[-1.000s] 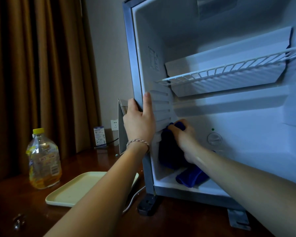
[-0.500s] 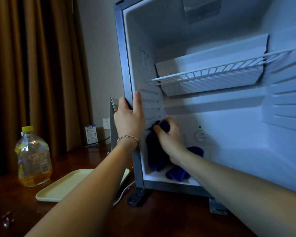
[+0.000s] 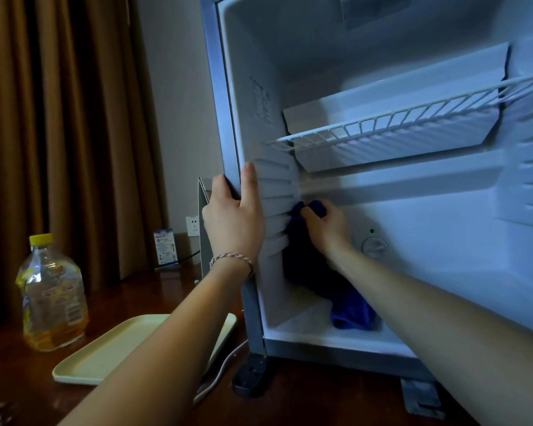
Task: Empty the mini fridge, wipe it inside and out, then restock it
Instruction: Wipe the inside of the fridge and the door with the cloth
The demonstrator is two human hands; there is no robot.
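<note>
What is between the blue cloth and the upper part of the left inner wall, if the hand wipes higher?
The wire shelf crosses the fridge above the right hand, which grips the blue cloth against the ribbed left inner wall. Its left end meets that wall, so the cloth must go around it. Nothing else visible blocks.

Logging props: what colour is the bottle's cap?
Yellow; the bottle cap shows in the head view.
</note>
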